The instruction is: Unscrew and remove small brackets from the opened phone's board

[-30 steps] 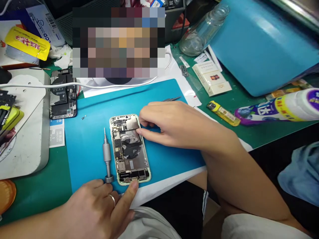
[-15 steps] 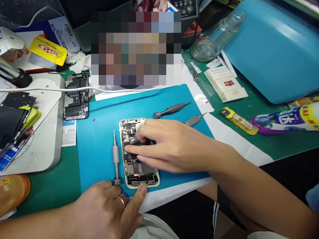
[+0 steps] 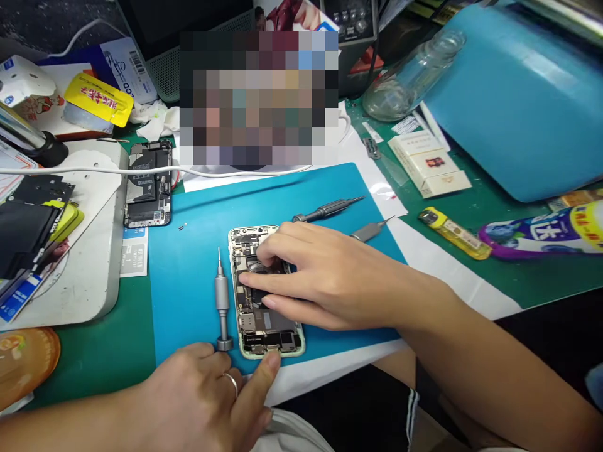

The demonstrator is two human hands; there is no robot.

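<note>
An opened smartphone [image 3: 271, 320] with a pale green frame lies on the blue mat, its circuit board and inner parts exposed. My right hand [image 3: 325, 276] reaches over it from the right. Its outstretched index finger touches the left side of the board; another finger bends over the upper inside, its tip partly hidden. My left hand [image 3: 207, 389] rests at the near edge, one finger stretched to the phone's bottom rim and the others curled. A grey screwdriver [image 3: 221, 301] lies just left of the phone, close to my left knuckles. Neither hand visibly holds anything.
Two more screwdrivers, one dark [image 3: 330, 208] and one grey [image 3: 370, 232], lie beyond my right hand. Another opened phone [image 3: 149, 182] is at the left, under a white cable [image 3: 94, 170]. A glass jar [image 3: 405, 81], cigarette box [image 3: 428, 163] and yellow lighter [image 3: 455, 233] stand or lie right.
The whole view has shifted slightly, so everything appears a little lower and to the right. Both hands keep nearly the same pose on the phone.
</note>
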